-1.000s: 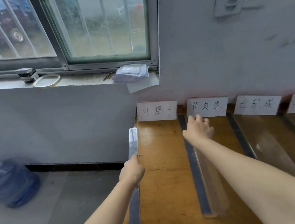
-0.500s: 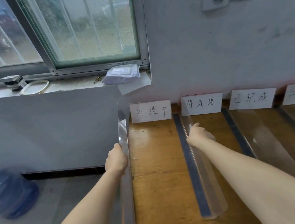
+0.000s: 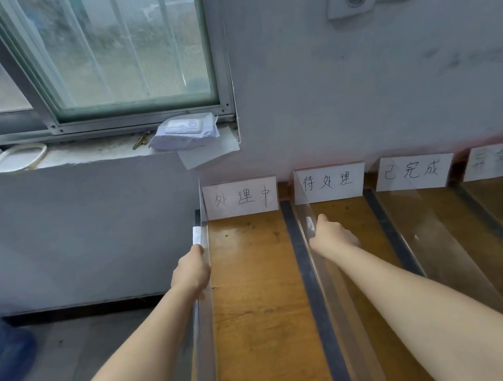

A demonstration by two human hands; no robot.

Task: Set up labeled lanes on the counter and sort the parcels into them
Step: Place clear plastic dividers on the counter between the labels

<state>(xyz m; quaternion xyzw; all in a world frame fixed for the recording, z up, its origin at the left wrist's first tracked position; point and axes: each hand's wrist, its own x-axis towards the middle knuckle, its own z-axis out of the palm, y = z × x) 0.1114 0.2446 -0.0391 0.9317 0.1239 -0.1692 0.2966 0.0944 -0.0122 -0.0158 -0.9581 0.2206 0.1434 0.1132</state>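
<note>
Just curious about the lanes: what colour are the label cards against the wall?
The label cards are white with dark handwritten characters, seen in the head view.

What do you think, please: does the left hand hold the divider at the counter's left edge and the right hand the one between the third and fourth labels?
Not quite: the head view shows the right hand holding the inner divider between the first label and second label from the left. The left hand does hold the edge divider at the left edge of the counter.
</note>
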